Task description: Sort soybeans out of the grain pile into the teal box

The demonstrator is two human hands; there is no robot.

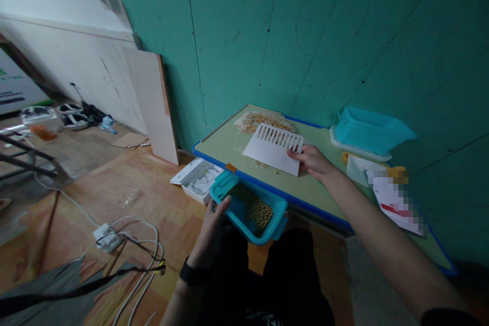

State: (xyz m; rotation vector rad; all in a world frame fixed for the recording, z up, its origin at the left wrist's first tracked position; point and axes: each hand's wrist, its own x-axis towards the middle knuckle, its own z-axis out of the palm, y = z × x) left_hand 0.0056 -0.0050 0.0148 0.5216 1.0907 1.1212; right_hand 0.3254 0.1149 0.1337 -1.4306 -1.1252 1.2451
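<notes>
My left hand [218, 216] grips the near left end of a teal plastic container [280, 214], its thumb over the rim. The container is held below the table's front edge, with green beans [244, 194] and tan beans [263, 214] inside. My right hand [311, 160] pinches the right side of a white slotted card [269, 155], thumb on top. The card is over the table, slots toward the back. Behind it lies a pile of tan beans and white grains [263, 121]. A few more grains [260, 164] are scattered by the card's front edge.
The blue-edged table [225, 137] stands against a green wall [244, 35]. An empty-looking teal bin [374, 130], yellow cloth [395, 173] and printed packet [397, 204] are at the right. An open white box [198, 178], cables [153, 244] and a power strip [108, 237] lie on the floor.
</notes>
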